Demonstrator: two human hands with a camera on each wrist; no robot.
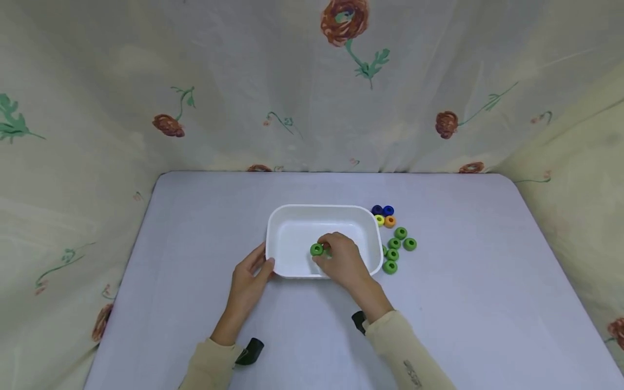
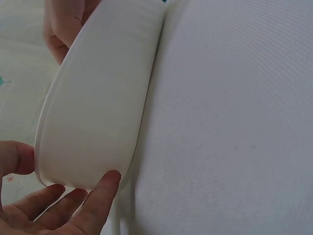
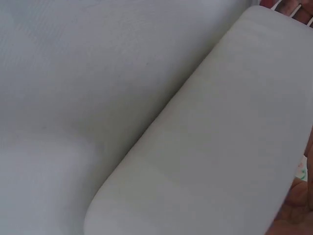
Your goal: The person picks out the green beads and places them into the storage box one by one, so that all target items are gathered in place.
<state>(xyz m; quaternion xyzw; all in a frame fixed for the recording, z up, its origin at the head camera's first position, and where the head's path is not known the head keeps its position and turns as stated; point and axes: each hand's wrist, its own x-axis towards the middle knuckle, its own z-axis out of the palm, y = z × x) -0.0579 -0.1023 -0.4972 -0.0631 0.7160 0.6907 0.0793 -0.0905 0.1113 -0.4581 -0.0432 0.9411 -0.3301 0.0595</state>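
Green bead [image 1: 317,249] between fingers [image 1: 329,237] of right hand [image 1: 345,261]

White tray [image 1: 293,230] — green beads [image 1: 401,233], 2 blue beads [image 1: 388,210] — floral curtain [image 1: 219,81].

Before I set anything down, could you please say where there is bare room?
Bare table lies left of the white tray, beyond the left hand, and right of the beads. Crowded: the tray's right side, with those beads, and its middle, under the right hand.
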